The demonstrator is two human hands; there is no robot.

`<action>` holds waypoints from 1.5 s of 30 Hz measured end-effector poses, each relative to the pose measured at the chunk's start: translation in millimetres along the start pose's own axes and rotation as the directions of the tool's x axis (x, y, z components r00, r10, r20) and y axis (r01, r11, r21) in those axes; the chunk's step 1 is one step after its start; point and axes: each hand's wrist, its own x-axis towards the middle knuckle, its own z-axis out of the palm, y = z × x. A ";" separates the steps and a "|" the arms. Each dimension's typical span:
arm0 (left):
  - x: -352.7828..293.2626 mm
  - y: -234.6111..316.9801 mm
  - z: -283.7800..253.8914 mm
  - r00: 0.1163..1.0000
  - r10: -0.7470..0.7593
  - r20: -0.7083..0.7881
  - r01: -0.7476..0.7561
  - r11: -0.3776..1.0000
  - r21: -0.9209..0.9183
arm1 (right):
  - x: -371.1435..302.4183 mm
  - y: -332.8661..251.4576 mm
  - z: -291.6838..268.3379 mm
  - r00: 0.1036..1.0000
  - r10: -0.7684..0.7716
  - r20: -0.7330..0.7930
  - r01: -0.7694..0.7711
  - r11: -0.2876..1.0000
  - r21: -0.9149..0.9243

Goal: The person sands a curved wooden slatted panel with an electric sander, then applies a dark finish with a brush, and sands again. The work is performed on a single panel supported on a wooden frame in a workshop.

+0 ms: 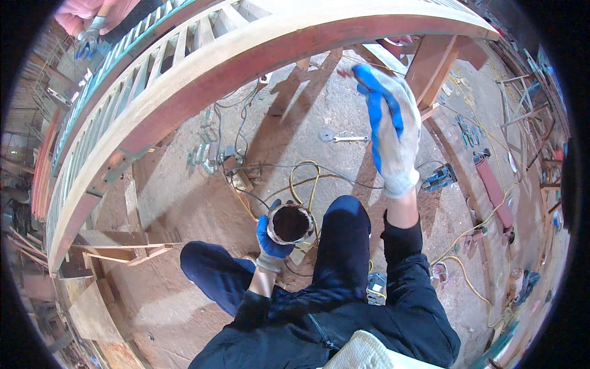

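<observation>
My left hand [268, 238], in a white and blue work glove, is wrapped round a small round container [310, 227] above my knees. Dark reddish-brown stuff shows inside it. My right hand [392, 126], gloved alike, is raised ahead with its fingers together and bent forward. Something small and reddish, blurred, shows at its fingertips; I cannot make out what it is. Just beyond that hand arches a large curved wooden frame [258, 54] with slats, its near face reddish brown and its top edge pale. A brown wooden post [430, 67] stands beside my right hand.
On the floor lie a wrench [351, 139], a blue-black power tool [439, 177], a long red cylinder [493, 187] and looping cables [305, 165]. Wooden supports [123, 246] stand at left. Another person's gloved hand [91, 40] is at the far upper left, beyond the frame.
</observation>
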 end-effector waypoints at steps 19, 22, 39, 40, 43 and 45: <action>-11.1 8.2 -9.4 0.975 0.005 -0.222 0.015 0.996 0.090 | 3.2 -6.6 41.2 0.910 -0.288 -0.298 0.248 0.955 -0.163; -10.4 7.2 -8.1 0.969 -0.005 -0.247 0.034 0.993 0.116 | 12.3 -19.5 34.0 0.959 -0.232 -0.165 0.185 0.949 -0.257; 8.5 -11.9 40.0 0.972 -0.193 -0.133 0.166 0.967 -0.194 | -11.5 -52.5 26.1 0.965 0.253 -0.076 -0.247 0.966 0.074; 14.3 -13.4 45.9 0.973 -0.204 -0.106 0.180 0.964 -0.195 | -17.0 -42.1 25.1 0.956 0.280 -0.084 -0.254 0.938 0.235; 33.9 -13.1 63.9 0.985 -0.164 -0.050 0.152 0.971 -0.184 | -29.0 -48.9 4.4 0.635 0.675 0.375 -0.770 0.512 0.381; 50.8 -13.2 86.0 0.991 -0.131 -0.031 0.124 0.975 -0.185 | -43.5 -46.5 5.6 0.657 0.651 0.381 -0.752 0.531 0.389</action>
